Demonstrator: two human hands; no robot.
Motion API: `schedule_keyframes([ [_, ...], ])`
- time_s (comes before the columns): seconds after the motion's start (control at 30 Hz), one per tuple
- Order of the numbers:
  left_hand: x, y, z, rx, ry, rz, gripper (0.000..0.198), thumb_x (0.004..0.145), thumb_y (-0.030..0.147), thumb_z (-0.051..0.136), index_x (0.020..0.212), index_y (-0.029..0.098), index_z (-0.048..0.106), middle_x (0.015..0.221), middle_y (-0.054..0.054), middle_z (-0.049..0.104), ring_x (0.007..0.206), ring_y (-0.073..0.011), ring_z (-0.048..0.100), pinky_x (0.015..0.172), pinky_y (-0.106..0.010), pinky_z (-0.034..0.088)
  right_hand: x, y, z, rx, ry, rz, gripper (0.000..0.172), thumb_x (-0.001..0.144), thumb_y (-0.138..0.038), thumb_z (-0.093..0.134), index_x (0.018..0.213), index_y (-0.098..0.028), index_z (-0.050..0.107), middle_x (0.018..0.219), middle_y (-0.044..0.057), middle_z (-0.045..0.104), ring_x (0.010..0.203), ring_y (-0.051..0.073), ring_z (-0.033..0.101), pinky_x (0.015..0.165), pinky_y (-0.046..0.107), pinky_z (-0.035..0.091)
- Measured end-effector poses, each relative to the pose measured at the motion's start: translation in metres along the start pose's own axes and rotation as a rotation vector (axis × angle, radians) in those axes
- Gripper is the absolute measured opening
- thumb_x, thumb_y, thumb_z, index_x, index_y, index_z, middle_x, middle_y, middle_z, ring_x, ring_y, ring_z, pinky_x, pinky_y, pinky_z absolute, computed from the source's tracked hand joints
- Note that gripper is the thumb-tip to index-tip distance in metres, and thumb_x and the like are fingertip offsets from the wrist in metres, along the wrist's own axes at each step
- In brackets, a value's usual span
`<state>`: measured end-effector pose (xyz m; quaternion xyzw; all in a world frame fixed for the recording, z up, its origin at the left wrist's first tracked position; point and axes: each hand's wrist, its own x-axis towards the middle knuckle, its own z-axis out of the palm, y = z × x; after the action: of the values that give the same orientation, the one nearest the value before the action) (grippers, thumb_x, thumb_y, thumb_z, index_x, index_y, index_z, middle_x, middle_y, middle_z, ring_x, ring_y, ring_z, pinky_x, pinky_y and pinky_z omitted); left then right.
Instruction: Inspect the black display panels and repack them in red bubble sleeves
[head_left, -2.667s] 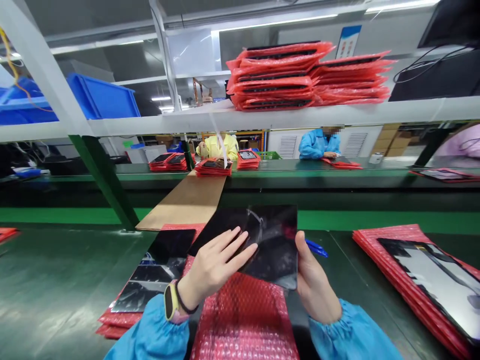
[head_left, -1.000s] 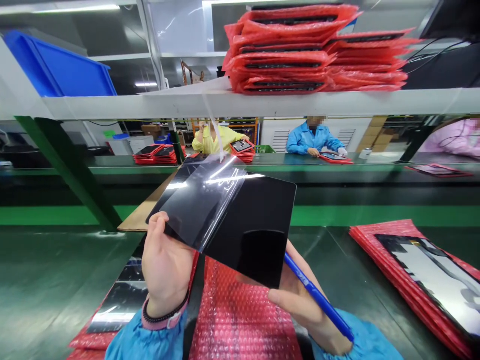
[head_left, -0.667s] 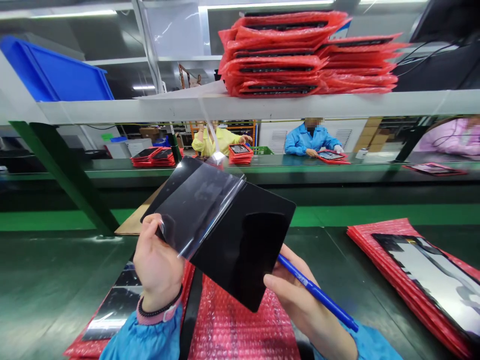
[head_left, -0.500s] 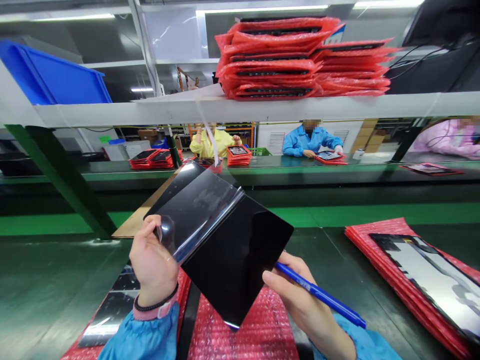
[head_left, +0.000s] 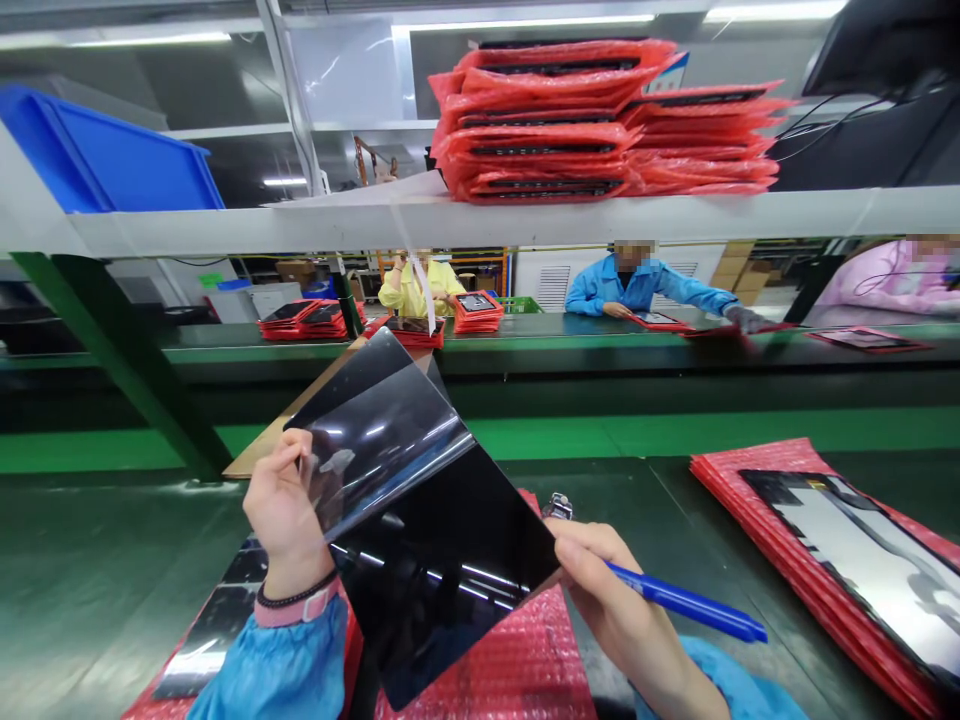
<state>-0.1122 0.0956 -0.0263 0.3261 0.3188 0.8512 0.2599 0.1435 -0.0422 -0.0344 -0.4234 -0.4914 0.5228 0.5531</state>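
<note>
Pinching the peeled corner of the clear film (head_left: 379, 435), left hand (head_left: 281, 510) is closed, centre-left of frame. Film lifts off the upper part of the black glass panel (head_left: 450, 590), which is held tilted at lower centre above red bubble wrap (head_left: 525, 665). Right hand (head_left: 611, 590) is closed around blue pen (head_left: 690, 605), thumb against the panel's right corner. Second panel (head_left: 214, 625) lies lower left on green bench (head_left: 97, 570). Bagged panel (head_left: 870, 565) lies at right. Cardboard sheet (head_left: 251, 455) is behind the left hand. Upper shelf holds stacked red bags (head_left: 600, 120) and blue bin (head_left: 105, 155). Co-workers sit far back.
</note>
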Motion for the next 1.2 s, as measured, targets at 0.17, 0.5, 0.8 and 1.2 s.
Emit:
schedule_keyframes([
  [0.17, -0.010, 0.007, 0.003, -0.058, -0.164, -0.041, 0.012, 0.061, 0.014, 0.060, 0.051, 0.017, 0.053, 0.058, 0.001, 0.050, 0.056, -0.0104, 0.045, 0.049, -0.021, 0.036, -0.001, 0.012, -0.006, -0.152, 0.096, 0.020, 0.039, 0.075, -0.060, 0.068, 0.082, -0.023, 0.077, 0.089, 0.007, 0.075, 0.091, 0.031, 0.067, 0.087, 0.047, 0.052],
  [0.5, -0.050, 0.039, 0.018, -0.110, -0.475, -0.259, 0.029, 0.070, 0.039, 0.053, 0.049, 0.018, 0.055, 0.060, -0.006, 0.058, 0.062, -0.0168, 0.049, 0.059, -0.027, 0.040, 0.006, 0.003, 0.003, -0.176, -0.082, -0.195, 0.027, 0.082, -0.049, 0.067, 0.094, -0.026, 0.075, 0.090, 0.003, 0.076, 0.088, 0.025, 0.070, 0.079, 0.034, 0.057],
  [0.8, -0.057, 0.040, 0.021, -0.128, -0.510, -0.136, 0.030, 0.074, 0.033, 0.052, 0.048, 0.019, 0.055, 0.053, -0.003, 0.057, 0.046, -0.0152, 0.050, 0.045, -0.029, 0.039, 0.005, -0.002, 0.014, -0.167, -0.141, -0.376, 0.046, 0.076, -0.021, 0.076, 0.120, -0.029, 0.062, 0.102, -0.001, 0.075, 0.097, 0.021, 0.071, 0.089, 0.027, 0.055],
  [1.2, -0.052, 0.034, 0.014, 0.033, -0.512, 0.102, 0.030, 0.071, 0.034, 0.051, 0.044, 0.020, 0.053, 0.044, -0.001, 0.047, 0.048, -0.0154, 0.045, 0.049, -0.030, 0.032, 0.008, 0.022, 0.008, -0.851, 0.088, -1.083, 0.084, 0.083, -0.010, 0.067, 0.152, -0.021, 0.021, 0.158, 0.012, 0.029, 0.145, 0.031, 0.024, 0.113, 0.052, 0.035],
])
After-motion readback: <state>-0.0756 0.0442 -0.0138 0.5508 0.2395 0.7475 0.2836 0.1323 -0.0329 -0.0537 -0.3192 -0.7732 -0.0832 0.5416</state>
